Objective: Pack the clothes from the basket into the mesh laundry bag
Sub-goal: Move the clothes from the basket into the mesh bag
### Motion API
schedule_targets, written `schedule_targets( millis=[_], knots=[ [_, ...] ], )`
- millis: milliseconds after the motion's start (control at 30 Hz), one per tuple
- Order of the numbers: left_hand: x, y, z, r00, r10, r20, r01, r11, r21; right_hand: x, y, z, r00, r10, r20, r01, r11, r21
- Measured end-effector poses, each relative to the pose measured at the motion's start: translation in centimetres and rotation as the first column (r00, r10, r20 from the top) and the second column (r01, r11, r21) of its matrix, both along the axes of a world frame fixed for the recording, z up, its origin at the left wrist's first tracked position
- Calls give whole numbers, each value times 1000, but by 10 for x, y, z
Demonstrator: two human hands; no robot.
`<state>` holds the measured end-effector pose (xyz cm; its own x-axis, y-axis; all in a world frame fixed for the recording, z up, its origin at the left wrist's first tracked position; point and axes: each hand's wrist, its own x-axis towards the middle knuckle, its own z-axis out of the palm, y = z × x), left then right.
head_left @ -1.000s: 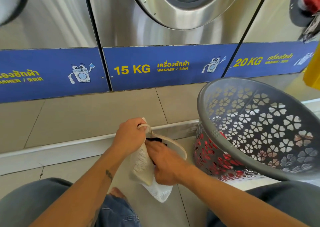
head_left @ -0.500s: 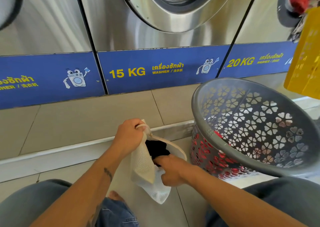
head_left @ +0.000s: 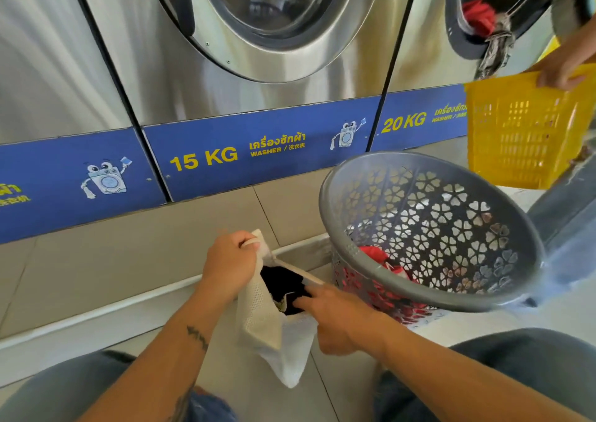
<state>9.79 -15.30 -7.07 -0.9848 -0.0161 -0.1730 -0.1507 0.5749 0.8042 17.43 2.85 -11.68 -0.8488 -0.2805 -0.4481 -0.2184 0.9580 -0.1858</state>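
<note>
White mesh bag (head_left: 258,318) hangs from the left hand's closed grip (head_left: 230,265). Right hand (head_left: 338,320), earlier deeper inside, now half-open, tucks the black garment (head_left: 283,284); red clothes (head_left: 374,255) remain.

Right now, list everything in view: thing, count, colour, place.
mesh laundry bag: one, white, held open above the floor, centre.
dark garment: one, black, in the bag's mouth.
laundry basket: one, grey, tilted on the floor, right of the bag.
red clothes: count unclear, red, inside the grey basket.
washers: three in view, steel with blue label strips, behind.
yellow crate: one, yellow, far right, held by another person's hand.
clothes in the open washer: red and patterned, top right.
left hand: grips the bag's rim.
right hand: fingers on the black garment at the bag's mouth.
</note>
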Motion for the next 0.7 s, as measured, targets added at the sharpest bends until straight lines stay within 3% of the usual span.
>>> schedule_targets(
  millis=[133,233,367,433,500,600,700],
  knots=[
    [-1,15,-5,998,0,62,0,1000,11,7,8,49,999,-41,-30,32,966,-257],
    [-4,29,-2,999,16,52,-18,999,34,5,25,103,987,-139,-81,78,854,-515],
    [-9,46,-2,997,24,75,-30,997,75,-27,83,134,878,-406,-254,146,731,-666],
    [-14,51,-2,995,60,81,-67,994,90,-53,114,124,854,-445,-270,230,788,-571],
    [-19,56,-2,993,87,84,-97,988,123,-76,135,101,906,-381,-183,298,883,-364],
    [-26,65,-2,994,87,70,-95,988,120,-100,148,50,964,-266,23,267,962,-58],
    [-37,69,-6,1000,25,-4,-25,999,30,-119,156,-9,979,-176,99,151,963,223]
  ],
)
